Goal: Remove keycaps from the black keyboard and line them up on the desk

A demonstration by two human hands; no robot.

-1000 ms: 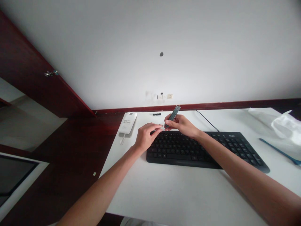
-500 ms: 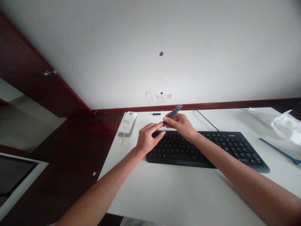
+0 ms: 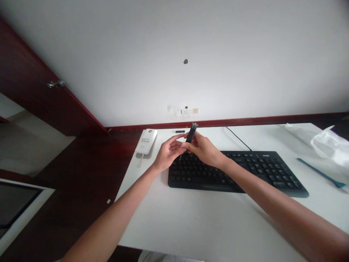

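Observation:
A slim dark bar-shaped tool (image 3: 192, 131) is held above the keyboard, tilted, with metallic-looking ends at its top and a thin bright wire-like piece below. My right hand (image 3: 205, 148) grips it between thumb and fingers. From the other side, my left hand (image 3: 170, 151) closes in with its fingertips and thumb against the lower part of the tool, where the fingers partly hide it. Under both hands lies a black keyboard (image 3: 207, 180), its left half partly covered. Just beyond them a short row of small black pieces (image 3: 180, 131) rests near the table's back edge.
On the white table (image 3: 191, 218), a white power bank (image 3: 147, 141) with a short cable lies at the left. A blue stick-like tool (image 3: 320, 173) and a crumpled white bag (image 3: 331, 145) are at the right. The keyboard's cable (image 3: 238, 139) runs to the back edge.
The dark tool has swung more upright and shifted left. My left hand's fingers have closed in against it. The view has shifted slightly.

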